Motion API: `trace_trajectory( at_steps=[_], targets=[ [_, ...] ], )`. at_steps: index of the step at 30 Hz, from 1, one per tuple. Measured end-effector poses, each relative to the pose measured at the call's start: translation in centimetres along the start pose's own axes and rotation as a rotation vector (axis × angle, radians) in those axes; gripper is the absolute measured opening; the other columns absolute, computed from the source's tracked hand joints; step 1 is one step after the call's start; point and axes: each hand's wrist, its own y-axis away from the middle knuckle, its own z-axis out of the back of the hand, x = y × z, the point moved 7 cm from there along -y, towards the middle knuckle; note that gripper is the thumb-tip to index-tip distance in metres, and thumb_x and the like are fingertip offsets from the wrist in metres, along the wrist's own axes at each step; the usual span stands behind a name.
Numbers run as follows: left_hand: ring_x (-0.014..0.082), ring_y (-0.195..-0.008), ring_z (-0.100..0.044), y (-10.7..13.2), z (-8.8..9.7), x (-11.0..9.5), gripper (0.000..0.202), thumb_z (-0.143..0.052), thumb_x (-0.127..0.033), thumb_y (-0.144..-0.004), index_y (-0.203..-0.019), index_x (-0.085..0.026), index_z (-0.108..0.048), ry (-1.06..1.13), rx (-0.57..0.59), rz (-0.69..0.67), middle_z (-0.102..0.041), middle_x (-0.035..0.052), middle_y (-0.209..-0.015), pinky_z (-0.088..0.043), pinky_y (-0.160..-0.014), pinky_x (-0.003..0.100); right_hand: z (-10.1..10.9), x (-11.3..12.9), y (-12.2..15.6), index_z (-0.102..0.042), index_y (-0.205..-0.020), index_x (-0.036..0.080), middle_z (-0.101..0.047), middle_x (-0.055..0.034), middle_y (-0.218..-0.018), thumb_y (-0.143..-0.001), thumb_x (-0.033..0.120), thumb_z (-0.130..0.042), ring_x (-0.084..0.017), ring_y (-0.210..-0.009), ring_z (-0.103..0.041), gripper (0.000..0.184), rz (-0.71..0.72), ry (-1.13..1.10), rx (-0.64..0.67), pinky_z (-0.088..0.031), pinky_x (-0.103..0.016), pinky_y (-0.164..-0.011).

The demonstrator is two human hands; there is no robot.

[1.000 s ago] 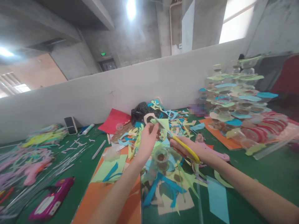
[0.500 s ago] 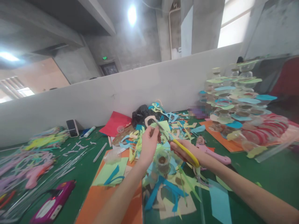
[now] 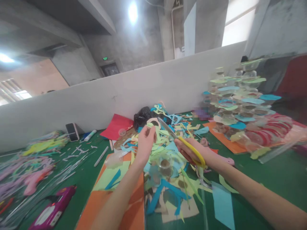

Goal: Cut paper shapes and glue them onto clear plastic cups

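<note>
My left hand (image 3: 145, 142) is closed in a pinch above the heap of paper scraps. A bit of pale green paper (image 3: 150, 124) shows at its fingertips, mostly hidden by the fingers. In my right hand (image 3: 188, 149) is a pair of scissors with yellow handles (image 3: 192, 148). Their blades point up and left, just right of my left hand and apart from the paper. Below my hands a clear plastic cup (image 3: 166, 166) stands among green, blue and cream paper offcuts (image 3: 165, 195).
Stacked clear cups with paper discs (image 3: 240, 95) stand at the right. Orange sheets (image 3: 115, 210) lie at the front left. A purple device (image 3: 54, 207), a phone (image 3: 72, 132), a marker (image 3: 90, 135) and coloured strips (image 3: 35, 166) are farther left. A white partition (image 3: 115, 89) runs behind.
The scissors have drawn away from the green paper, their blades now pointing higher. My left hand has shifted slightly left, and much less green paper shows at its fingers.
</note>
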Motion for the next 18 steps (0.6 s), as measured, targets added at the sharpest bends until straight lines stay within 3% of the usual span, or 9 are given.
trace_trajectory(
  at_steps=[5,9,13,16,18],
  targets=[
    [0.0144,-0.053,-0.040,-2.0,1.5,3.3,0.035,-0.059,-0.033,-0.084,-0.059,-0.023,-0.037,-0.305,0.051,-0.026,-0.035,-0.0066,-0.051,-0.036,-0.060,0.028,2.1,-1.6,-1.3,-0.045,-0.066,0.023,-0.040,0.0069,-0.039,-0.081,0.080,-0.043,-0.010,-0.032,-0.040,0.059,-0.082,-0.071,-0.212,-0.036,-0.022,-0.035],
    [0.0211,-0.079,-0.052,-2.2,1.3,3.7,0.009,-0.045,-0.013,-0.085,-0.080,-0.021,-0.048,-0.465,0.070,-0.118,-0.053,0.0027,-0.079,-0.041,-0.080,0.036,3.9,-3.0,-2.0,-0.048,-0.068,0.022,-0.042,0.0070,-0.044,-0.078,0.075,-0.055,-0.009,-0.032,-0.041,0.055,-0.136,-0.085,-0.303,-0.035,-0.022,-0.032],
    [0.0251,-0.108,-0.052,-1.9,-1.5,0.9,0.015,-0.046,-0.021,-0.091,-0.102,-0.019,-0.056,-0.529,0.284,-0.253,-0.059,0.0097,-0.112,-0.038,-0.100,0.041,5.0,-3.9,-2.1,-0.051,-0.068,0.021,-0.046,0.0049,-0.044,-0.077,0.075,-0.058,-0.011,-0.032,-0.044,0.055,-0.124,-0.060,-0.327,-0.032,-0.022,-0.029],
    [0.0260,-0.113,-0.054,-1.4,-4.7,-0.3,0.032,-0.056,-0.040,-0.090,-0.115,-0.020,-0.058,-0.546,0.513,-0.289,-0.063,0.0087,-0.120,-0.042,-0.098,0.039,5.3,-4.1,-2.1,-0.052,-0.070,0.021,-0.045,0.0053,-0.042,-0.078,0.075,-0.056,-0.011,-0.030,-0.043,0.055,-0.108,-0.046,-0.342,-0.031,-0.022,-0.030],
    [0.0279,-0.113,-0.056,-1.3,-7.1,0.0,0.046,-0.064,-0.043,-0.085,-0.123,-0.019,-0.056,-0.565,0.615,-0.288,-0.064,0.0097,-0.122,-0.045,-0.095,0.039,5.3,-4.1,-2.2,-0.051,-0.067,0.021,-0.043,0.0055,-0.041,-0.078,0.075,-0.057,-0.011,-0.031,-0.043,0.056,-0.101,-0.033,-0.352,-0.031,-0.021,-0.031]
  ],
)
